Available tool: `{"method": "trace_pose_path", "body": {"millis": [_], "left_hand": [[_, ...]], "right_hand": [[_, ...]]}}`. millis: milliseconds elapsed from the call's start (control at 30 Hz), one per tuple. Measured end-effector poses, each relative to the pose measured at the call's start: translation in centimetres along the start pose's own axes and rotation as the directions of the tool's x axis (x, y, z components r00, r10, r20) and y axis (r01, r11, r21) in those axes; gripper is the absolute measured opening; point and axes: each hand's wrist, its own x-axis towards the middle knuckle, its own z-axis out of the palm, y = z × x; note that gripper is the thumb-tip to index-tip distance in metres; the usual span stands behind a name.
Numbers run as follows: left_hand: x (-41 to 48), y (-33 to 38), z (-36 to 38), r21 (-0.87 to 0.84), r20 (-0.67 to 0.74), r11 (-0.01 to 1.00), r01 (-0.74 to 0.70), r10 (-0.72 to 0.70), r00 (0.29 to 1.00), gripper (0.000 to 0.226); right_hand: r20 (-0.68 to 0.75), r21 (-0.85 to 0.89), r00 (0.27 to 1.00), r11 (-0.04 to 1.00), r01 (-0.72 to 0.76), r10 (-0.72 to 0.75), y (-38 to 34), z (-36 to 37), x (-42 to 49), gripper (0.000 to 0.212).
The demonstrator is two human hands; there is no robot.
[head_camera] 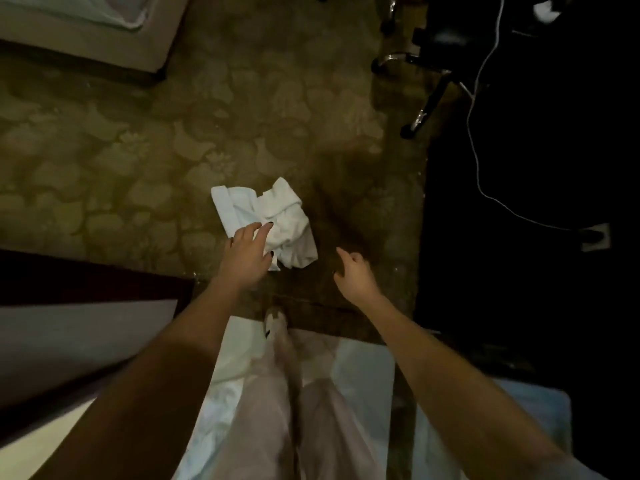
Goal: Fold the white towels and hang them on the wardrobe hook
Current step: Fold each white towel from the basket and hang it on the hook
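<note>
The white towel (287, 216) lies in a messy heap on the carpet (138, 150). The left hand (247, 254) reaches over it, fingers spread. The right hand (353, 271) is loose and empty. I think picking up comes next: grab it, lift, then fold.

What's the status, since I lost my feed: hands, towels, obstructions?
Left hand open, fingers spread over the white towel. Right hand empty, loosely curled, beside it. Towel crumpled on carpet, unfolded. Nothing between hands and towel.

Towel (266, 220): plain white.
Carpet (138, 150): olive-brown, with a paler floral and leaf pattern.
Chair (440, 39): black, chrome legs.
Cable (474, 133): white.
Trousers (270, 393): pale pinkish-beige.
Left hand (247, 258): dark-painted nails.
</note>
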Motion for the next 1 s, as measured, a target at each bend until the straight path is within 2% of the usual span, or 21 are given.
{"method": "trace_pose_path", "body": {"millis": [200, 300, 400, 600, 700, 800, 900, 1000], "left_hand": [[16.8, -6.6, 6.6, 0.075, 0.003, 0.997, 0.008, -0.008, 1.0, 0.06], [24.2, -10.3, 12.3, -0.011, -0.04, 0.997, 0.073, -0.073, 0.997, 0.058], [30.7, -14.4, 18.7, -0.157, -0.122, 0.97, 0.186, -0.206, 0.971, 0.055], [42.0, -24.9, 27.8, -0.026, -0.252, 0.989, 0.149, -0.151, 0.956, 0.051], [45.6, -29.5, 30.2, 0.015, -0.254, 0.991, 0.131, -0.123, 0.959, 0.052], [47.8, -31.8, 31.8, -0.028, -0.195, 0.988, 0.153, -0.155, 0.968, 0.051], [49.1, -32.0, 32.4, -0.03, -0.224, 0.996, 0.079, -0.084, 0.971, 0.034], [48.5, -31.2, 30.7, -0.19, -0.292, 0.981, 0.046, -0.102, 0.951, 0.017]], "right_hand": [[-0.021, 0.017, 1.0, 1.0, 0.019, -0.018, -0.3, 2.0, 21.3, 0.055], [-0.024, 0.011, 0.997, 0.997, 0.075, -0.075, 0.3, 5.2, 31.4, 0.053], [-0.016, 0.018, 0.983, 0.983, 0.182, -0.182, 0.9, 9.4, 41.2, 0.052], [-0.024, 0.036, 0.892, 0.892, 0.451, -0.451, -0.5, 17.2, 58.2, 0.053], [0.038, 0.026, 0.861, 0.862, 0.506, -0.507, -1.3, 19.5, 63.6, 0.06], [0.071, 0.066, 0.865, 0.868, 0.492, -0.496, -1.2, 21.1, 66.4, 0.059], [0.059, -0.041, 0.866, 0.866, 0.498, -0.496, -0.7, 21.4, 67.3, 0.046], [0.001, -0.138, 0.876, 0.867, 0.478, -0.483, 0.4, 19.8, 66.0, 0.028]]}}
